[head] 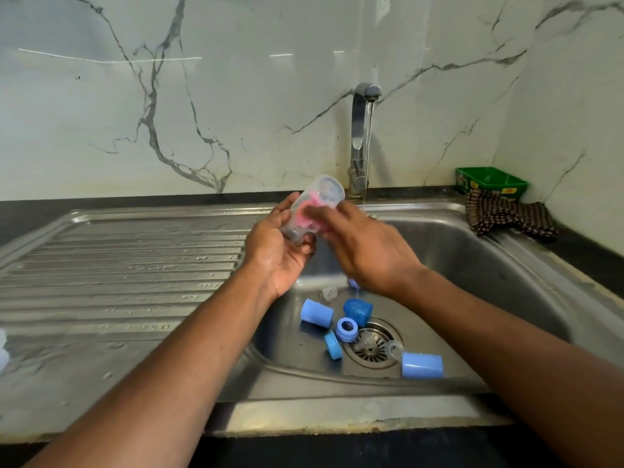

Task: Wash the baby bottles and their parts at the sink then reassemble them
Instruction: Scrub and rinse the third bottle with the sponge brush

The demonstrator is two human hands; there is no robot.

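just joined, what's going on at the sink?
A person is washing baby bottle parts. The left hand holds a clear bottle over the sink, while the right hand works something pink against it, blurred. The tap is running. Blue caps and rings lie around the drain, apparently waiting.

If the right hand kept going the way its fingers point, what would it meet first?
The right hand points up-left at the clear bottle in the left hand; its fingertips already seem on it, so the bottle comes first. Motion blur hides the exact contact.
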